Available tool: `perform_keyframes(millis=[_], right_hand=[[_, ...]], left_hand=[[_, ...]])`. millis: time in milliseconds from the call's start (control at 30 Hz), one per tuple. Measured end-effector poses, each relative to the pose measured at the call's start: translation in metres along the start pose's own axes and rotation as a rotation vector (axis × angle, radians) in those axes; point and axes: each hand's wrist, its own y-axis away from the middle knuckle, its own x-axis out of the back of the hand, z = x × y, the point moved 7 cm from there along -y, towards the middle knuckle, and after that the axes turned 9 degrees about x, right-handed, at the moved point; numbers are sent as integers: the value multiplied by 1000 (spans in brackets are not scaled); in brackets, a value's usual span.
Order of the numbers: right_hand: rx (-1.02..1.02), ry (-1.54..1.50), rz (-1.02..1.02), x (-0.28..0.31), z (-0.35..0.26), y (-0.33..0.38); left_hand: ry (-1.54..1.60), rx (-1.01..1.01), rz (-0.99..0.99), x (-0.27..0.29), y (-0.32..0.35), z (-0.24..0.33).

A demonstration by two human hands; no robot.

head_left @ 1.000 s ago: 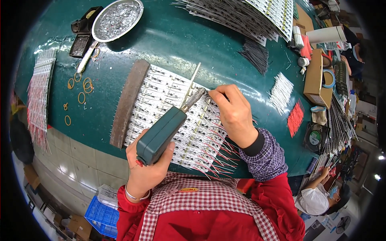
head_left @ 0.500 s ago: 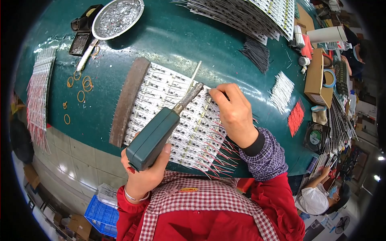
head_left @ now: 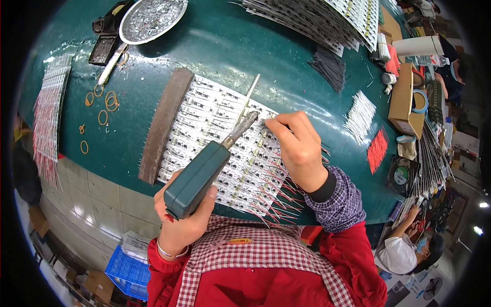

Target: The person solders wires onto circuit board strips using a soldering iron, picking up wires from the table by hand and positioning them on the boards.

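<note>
My left hand (head_left: 180, 225) grips a dark green soldering iron (head_left: 200, 174), its metal tip (head_left: 244, 124) resting on a row of white LED strips (head_left: 215, 128) laid side by side on the green table (head_left: 230, 46). My right hand (head_left: 296, 148) pinches a thin wire at the strips just right of the iron's tip. Red and white wire leads stick out from the strips' near right ends (head_left: 276, 197). A brown wooden bar (head_left: 162, 123) lies across the strips' left ends.
A metal dish of solder scraps (head_left: 151, 18) and a black holder (head_left: 105, 43) sit at the back left. Rubber bands (head_left: 102, 105) lie on the left. More strip stacks (head_left: 317, 18), wire bundles (head_left: 360, 115) and a cardboard box (head_left: 401, 97) stand right. Another person (head_left: 404, 250) sits lower right.
The soldering iron's tip has shifted a little along the strips toward my right hand; my left hand has lowered slightly. My right hand stays pinching at the same spot.
</note>
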Motion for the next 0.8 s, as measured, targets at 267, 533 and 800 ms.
perform_keyframes(millis=[267, 533, 800], right_hand=[[-16, -5, -33, -3, 2, 1], [-14, 9, -48, -3, 1, 0], [-17, 22, -56, -3, -1, -1]], left_hand=[[18, 50, -64, -6, -1, -2], [-39, 47, -80, -7, -1, 0], [-21, 19, -40, -1, 4, 1]])
